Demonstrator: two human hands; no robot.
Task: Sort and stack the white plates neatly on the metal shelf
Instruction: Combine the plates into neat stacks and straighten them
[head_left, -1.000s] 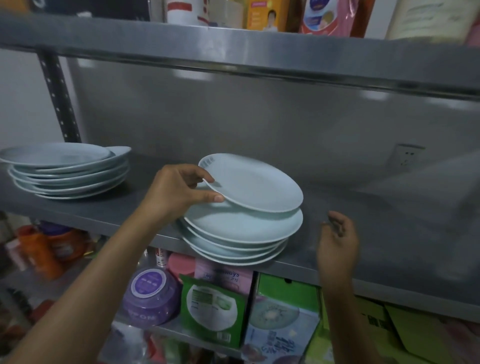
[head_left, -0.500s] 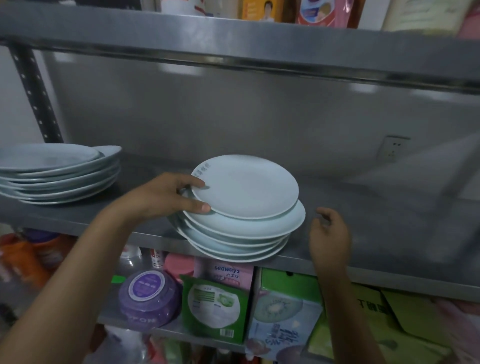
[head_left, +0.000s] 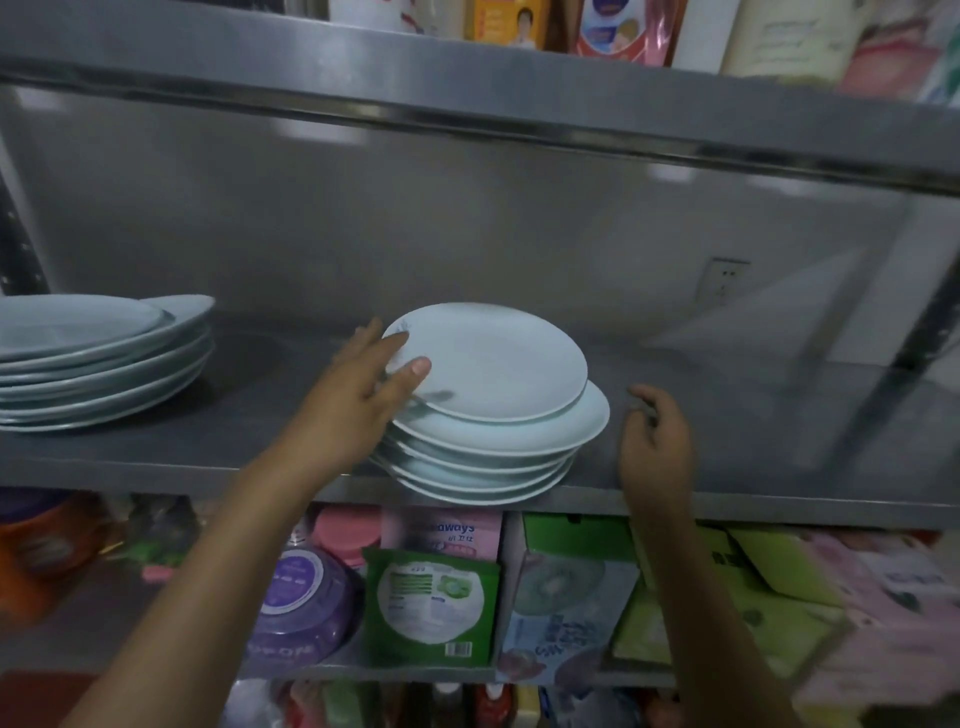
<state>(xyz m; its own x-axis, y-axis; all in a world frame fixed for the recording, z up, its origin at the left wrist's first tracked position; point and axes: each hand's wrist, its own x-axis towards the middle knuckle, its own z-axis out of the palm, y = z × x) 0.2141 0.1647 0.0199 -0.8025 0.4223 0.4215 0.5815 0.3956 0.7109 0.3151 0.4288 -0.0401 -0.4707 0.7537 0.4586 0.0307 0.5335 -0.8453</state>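
A stack of several white plates (head_left: 498, 457) stands at the front edge of the metal shelf (head_left: 769, 447). A smaller white plate (head_left: 498, 358) lies on top of it, shifted a little to the left and back. My left hand (head_left: 358, 400) touches that top plate's left rim, thumb flat on its surface and fingers stretched along the edge. My right hand (head_left: 654, 441) hovers just right of the stack with loosely curled fingers, holding nothing. A second stack of wider white plates (head_left: 104, 364) sits at the shelf's far left.
The upper shelf (head_left: 467, 88) hangs low over the plates and carries packets. A wall socket (head_left: 724, 280) shows behind. Below, a purple tub (head_left: 301, 608), a green packet (head_left: 431, 608) and boxes fill the lower shelf. Bare shelf surface lies between the two stacks and right of my right hand.
My left hand lowered the small plate onto the middle stack; its fingers went from curled round the rim to stretched out. My right hand stayed beside the stack.
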